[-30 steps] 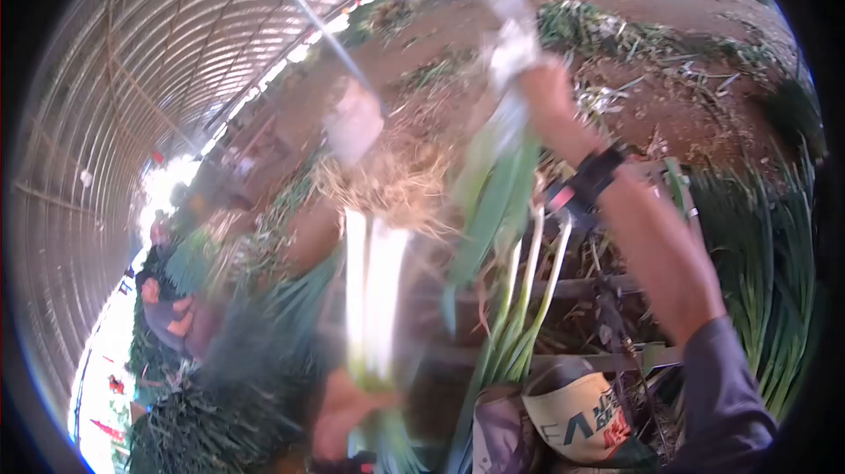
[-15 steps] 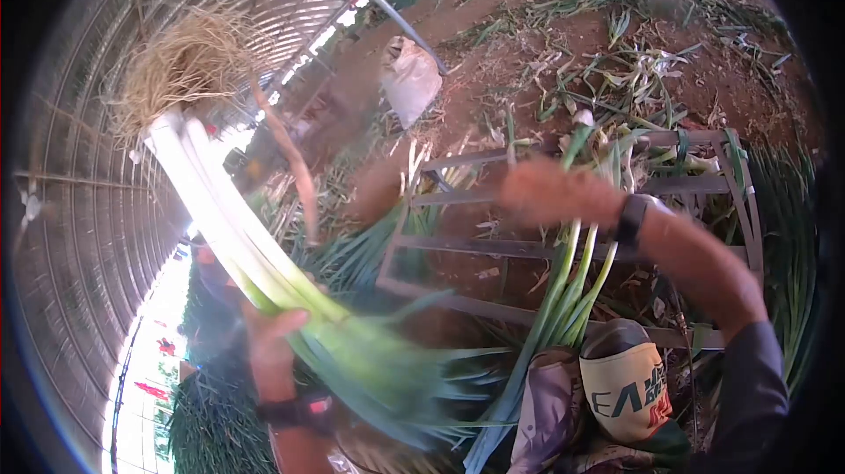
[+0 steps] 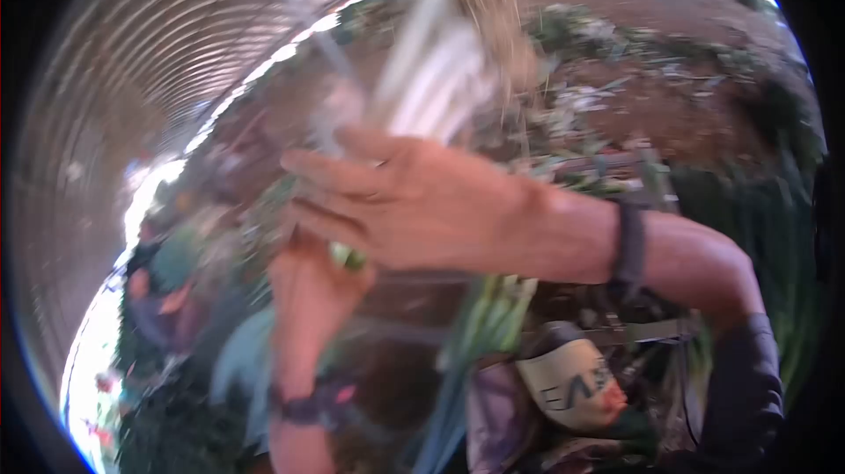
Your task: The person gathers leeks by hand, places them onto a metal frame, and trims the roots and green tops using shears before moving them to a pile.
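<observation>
A bunch of thick green onions (image 3: 440, 78) rises at upper centre, its white stalks blurred and its straw-coloured roots (image 3: 493, 7) at the top. Near their lower part, my left hand (image 3: 312, 285) is closed around the bunch, with a bit of green showing beside its fingers. My right hand (image 3: 396, 197) lies across the stalks just above, fingers stretched out and slightly apart, and hides much of the bunch. More green onions (image 3: 497, 316) lie below my right wrist, their leaves running down toward the boots.
A metal rack (image 3: 656, 330) stands in front of me, partly hidden by my right arm. Printed footwear (image 3: 572, 377) shows at lower right. Onion scraps (image 3: 590, 104) litter the soil beyond. At left, a blurred person (image 3: 167, 302) sits low beneath the curved greenhouse wall (image 3: 97, 122).
The bunch has swung from the left to the upper centre and turned more upright. My right hand has moved left from over the rack onto its stalks. The view has shifted.
</observation>
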Demonstrator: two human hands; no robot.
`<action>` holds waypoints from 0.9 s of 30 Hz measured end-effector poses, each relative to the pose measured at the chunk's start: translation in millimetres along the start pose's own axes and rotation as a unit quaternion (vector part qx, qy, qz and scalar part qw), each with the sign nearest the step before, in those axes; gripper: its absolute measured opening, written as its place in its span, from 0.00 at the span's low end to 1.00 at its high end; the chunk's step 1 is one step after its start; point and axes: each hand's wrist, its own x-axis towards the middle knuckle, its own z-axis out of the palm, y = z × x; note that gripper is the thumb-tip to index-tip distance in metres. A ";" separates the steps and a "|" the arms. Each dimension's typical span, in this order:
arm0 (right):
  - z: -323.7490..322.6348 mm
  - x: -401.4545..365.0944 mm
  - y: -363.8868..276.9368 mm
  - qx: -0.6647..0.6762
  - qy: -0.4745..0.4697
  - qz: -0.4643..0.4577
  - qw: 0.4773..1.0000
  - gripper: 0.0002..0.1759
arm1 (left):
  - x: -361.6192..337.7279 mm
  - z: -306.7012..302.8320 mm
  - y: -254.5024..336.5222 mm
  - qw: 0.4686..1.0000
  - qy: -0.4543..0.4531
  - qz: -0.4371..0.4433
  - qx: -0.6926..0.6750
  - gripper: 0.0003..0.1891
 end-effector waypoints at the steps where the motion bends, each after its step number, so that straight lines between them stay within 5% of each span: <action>1: -0.3 -15.7 3.0 -0.068 -0.051 -0.008 0.996 0.32 | -1.2 1.7 19.7 0.997 -0.067 -0.042 0.011 0.34; 2: 3.9 -36.1 0.4 0.003 -0.097 0.002 0.995 0.30 | -6.0 3.5 36.0 0.988 -0.137 -0.069 0.016 0.33; 3: 8.6 -60.7 -5.6 0.068 -0.146 0.027 0.987 0.28 | -10.2 11.8 50.9 0.993 -0.114 0.000 -0.010 0.32; 5: 1.8 -118.7 -21.4 0.142 -0.070 0.078 0.984 0.23 | -24.4 42.5 59.4 0.988 -0.120 0.096 0.001 0.32; 7: -4.8 -145.1 -47.4 0.274 -0.188 0.162 0.929 0.20 | -24.7 47.4 84.0 0.974 -0.160 0.160 0.029 0.29; 15: -120.6 -227.9 -73.3 0.170 -0.257 0.416 0.856 0.40 | 30.4 58.0 190.0 0.875 -0.089 0.465 0.101 0.23; 17: -174.0 -232.5 -56.8 0.140 -0.254 0.488 0.823 0.42 | 47.1 67.0 234.1 0.871 0.034 0.484 -0.081 0.24; 21: -276.1 -268.1 -34.6 -0.017 -0.295 0.606 0.739 0.42 | 66.4 13.0 329.0 0.807 0.228 0.525 -0.145 0.30; 24: -370.7 -269.8 -35.2 -0.053 -0.363 0.699 0.614 0.42 | 65.1 -6.2 342.6 0.790 0.252 0.499 -0.254 0.33; 27: -438.5 -304.4 -80.9 -0.091 -0.398 0.757 0.511 0.44 | 65.6 -1.5 313.8 0.836 0.181 0.458 -0.241 0.23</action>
